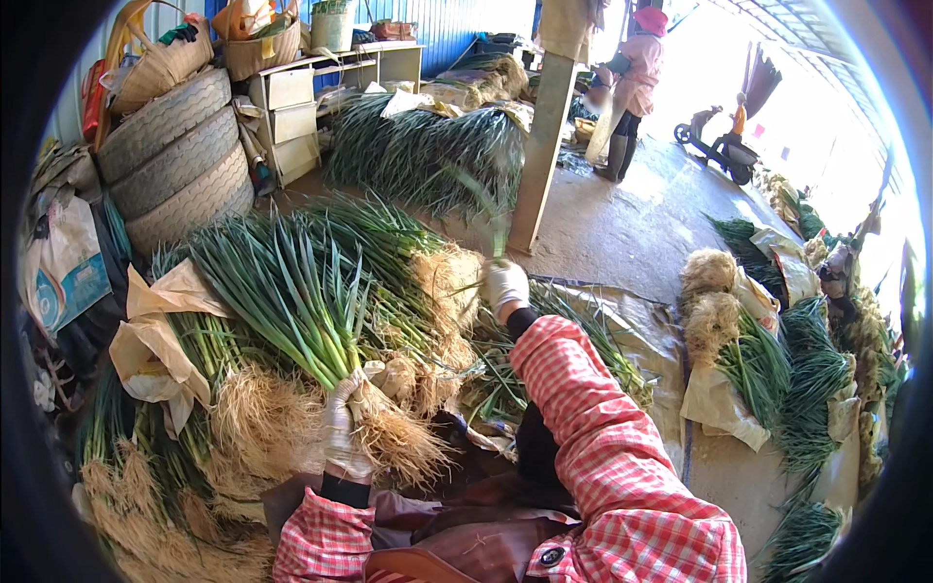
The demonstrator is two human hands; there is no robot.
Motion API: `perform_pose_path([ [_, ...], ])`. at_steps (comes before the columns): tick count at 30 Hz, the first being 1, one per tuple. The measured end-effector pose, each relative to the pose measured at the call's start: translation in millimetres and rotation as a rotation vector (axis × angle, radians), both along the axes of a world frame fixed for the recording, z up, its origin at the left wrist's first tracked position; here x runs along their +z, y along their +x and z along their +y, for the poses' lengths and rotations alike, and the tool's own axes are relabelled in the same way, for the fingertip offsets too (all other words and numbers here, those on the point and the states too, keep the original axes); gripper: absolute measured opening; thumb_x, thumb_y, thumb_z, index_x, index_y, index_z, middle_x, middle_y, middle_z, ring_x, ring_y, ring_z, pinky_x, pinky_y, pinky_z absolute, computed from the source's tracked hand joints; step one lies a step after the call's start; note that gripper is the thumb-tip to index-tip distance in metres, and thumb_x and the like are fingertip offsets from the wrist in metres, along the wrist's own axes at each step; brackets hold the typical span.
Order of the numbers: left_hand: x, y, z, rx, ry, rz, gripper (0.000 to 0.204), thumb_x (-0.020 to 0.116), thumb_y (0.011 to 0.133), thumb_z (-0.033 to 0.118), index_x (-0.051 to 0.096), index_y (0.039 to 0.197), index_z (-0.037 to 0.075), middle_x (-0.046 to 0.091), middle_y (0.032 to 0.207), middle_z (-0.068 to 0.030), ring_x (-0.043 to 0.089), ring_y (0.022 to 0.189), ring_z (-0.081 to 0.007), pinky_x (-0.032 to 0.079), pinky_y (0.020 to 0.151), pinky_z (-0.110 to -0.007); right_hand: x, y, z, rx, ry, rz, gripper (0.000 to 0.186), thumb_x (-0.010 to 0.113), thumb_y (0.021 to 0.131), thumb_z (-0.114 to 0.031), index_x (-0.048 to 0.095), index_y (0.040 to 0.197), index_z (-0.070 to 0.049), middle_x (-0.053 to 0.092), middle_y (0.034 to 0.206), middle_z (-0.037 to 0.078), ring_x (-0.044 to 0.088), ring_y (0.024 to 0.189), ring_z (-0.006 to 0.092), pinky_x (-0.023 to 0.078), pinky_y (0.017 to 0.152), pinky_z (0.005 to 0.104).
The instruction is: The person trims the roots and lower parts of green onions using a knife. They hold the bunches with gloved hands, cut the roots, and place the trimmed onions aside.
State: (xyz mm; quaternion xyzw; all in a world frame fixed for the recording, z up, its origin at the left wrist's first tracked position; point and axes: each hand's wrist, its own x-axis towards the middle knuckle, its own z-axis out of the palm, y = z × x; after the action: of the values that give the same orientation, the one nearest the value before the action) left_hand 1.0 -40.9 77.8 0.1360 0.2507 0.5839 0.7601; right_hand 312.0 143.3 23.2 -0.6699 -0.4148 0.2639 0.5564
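Note:
My left hand (pixel 342 428), in a whitish glove, is closed around a bunch of green onions (pixel 326 335) just above its roots. The green tops fan away to the upper left, and the tan, stringy roots (pixel 394 437) hang to the right of the hand. My right hand (pixel 505 287), also gloved, is raised right of the pile with its fingers closed. A motion-blurred green onion leaf (pixel 499 233) sticks up out of it. More green onions (pixel 389 301) lie heaped behind and beside the held bunch, some wrapped in tan paper (pixel 165 340).
Stacked tyres (pixel 180 151) bearing baskets stand at the back left, beside a worn cabinet (pixel 292 121). A post (pixel 544 155) rises ahead. Bundled onions (pixel 743 340) line the right side. Farther off are a person in pink (pixel 637 78) and a scooter (pixel 724 146).

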Motion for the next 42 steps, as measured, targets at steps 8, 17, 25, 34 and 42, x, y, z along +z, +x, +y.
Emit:
perform_pose_path([
  [8,-17.9,-7.8,6.8,-0.020,0.045,0.085,0.034,0.060,0.087,0.016,0.058,0.114,-0.005,0.066,0.096,-0.0109,0.066,0.080,-0.0182,0.057,0.071,-0.031,-63.8,108.2,30.7,-0.047,-0.447,-0.838,0.033,0.052,0.087,-0.031,0.067,0.099,-0.003,0.070,0.085,0.013,0.068,0.077,0.0288,0.054,0.068,0.0377],
  [17,-39.7,-5.1,9.4,-0.075,-0.089,0.204,0.027,0.059,0.089,0.021,0.063,0.109,0.003,0.066,0.080,-0.0037,0.064,0.067,-0.0141,0.055,0.056,-0.028,37.0,-127.1,-30.1,0.991,-0.359,0.076,0.055,0.054,0.089,-0.054,0.072,0.085,-0.003,0.067,0.066,0.006,0.060,0.053,0.0137,0.049,0.052,0.0245],
  [25,-59.3,-10.3,13.6,-0.052,-0.134,0.405,0.013,0.064,0.084,0.015,0.065,0.091,0.005,0.059,0.068,0.0014,0.055,0.055,-0.0101,0.046,0.052,-0.021,27.2,-182.7,-32.3,1.140,-0.471,-0.158,0.041,0.059,0.090,-0.036,0.069,0.083,0.002,0.067,0.065,0.009,0.062,0.053,0.0160,0.051,0.051,0.0272],
  [34,-77.9,-7.0,17.4,0.009,-0.150,0.484,0.012,0.062,0.085,0.014,0.060,0.093,0.005,0.061,0.070,-0.0021,0.059,0.058,-0.0139,0.050,0.051,-0.026,60.6,-177.3,-59.1,1.011,-0.213,-0.761,0.034,0.058,0.088,-0.032,0.067,0.083,0.000,0.064,0.063,0.011,0.063,0.057,0.0204,0.051,0.058,0.0308],
  [42,-56.6,-5.3,9.0,-0.009,-0.100,0.360,0.023,0.063,0.085,0.018,0.061,0.104,0.005,0.062,0.080,0.0007,0.059,0.064,-0.0101,0.049,0.060,-0.025,81.9,-186.6,-96.6,1.068,-0.166,0.311,0.026,0.060,0.090,-0.024,0.064,0.083,0.001,0.061,0.061,0.004,0.053,0.046,0.0088,0.042,0.045,0.0232],
])
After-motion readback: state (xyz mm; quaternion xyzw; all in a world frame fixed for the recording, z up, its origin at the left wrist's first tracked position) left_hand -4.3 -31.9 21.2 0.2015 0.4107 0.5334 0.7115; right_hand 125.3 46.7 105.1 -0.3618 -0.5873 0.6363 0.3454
